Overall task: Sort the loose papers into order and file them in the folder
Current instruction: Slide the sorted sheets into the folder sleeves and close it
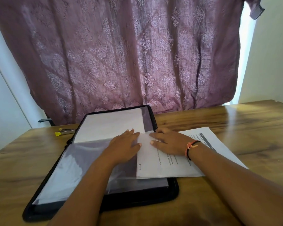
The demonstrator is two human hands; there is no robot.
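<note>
Black folder (39,215) lies open on the wooden table (235,121). The papers (155,168) overlap its 3 o'clock edge. Left hand (122,145) presses flat, fingers straight, on a clear sleeve (75,168); right hand (169,142) rests flat on the papers.

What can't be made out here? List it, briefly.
Head view:
- Print on the loose sheet: too small, blurred, partly under the right hand.
- Yellow-tipped object: part hidden behind the folder; kind unclear.
- Near plastic sleeve contents: glare, left hand covers it.
</note>
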